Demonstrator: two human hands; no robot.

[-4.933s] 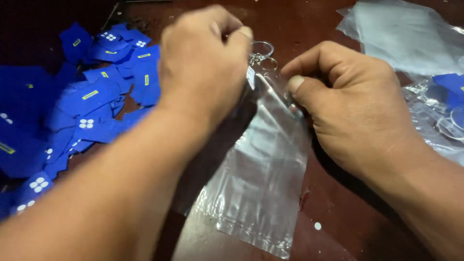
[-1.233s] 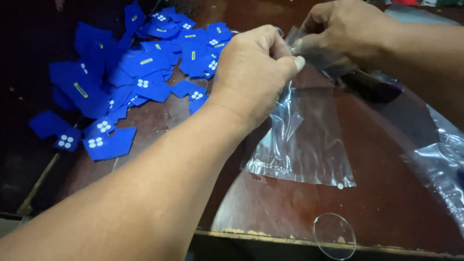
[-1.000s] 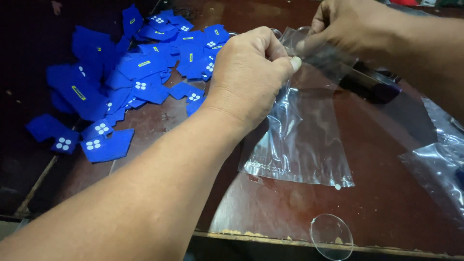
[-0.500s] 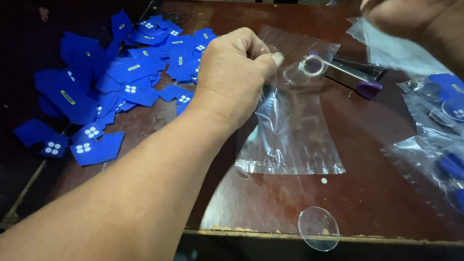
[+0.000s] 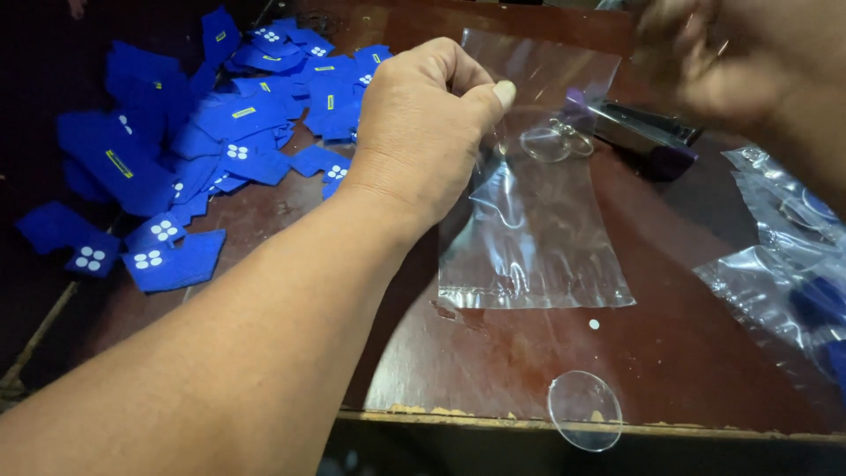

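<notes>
Your left grip [image 5: 423, 132] pinches the clear plastic bag [image 5: 533, 220] by its upper edge; a clear suction cup [image 5: 551, 141] sits inside. Your right grip [image 5: 731, 66] at two o'clock is blurred; I cannot tell its state. Blue felt labels [image 5: 203, 132] are heaped on the tabletop [image 5: 493, 361] at ten o'clock.
</notes>
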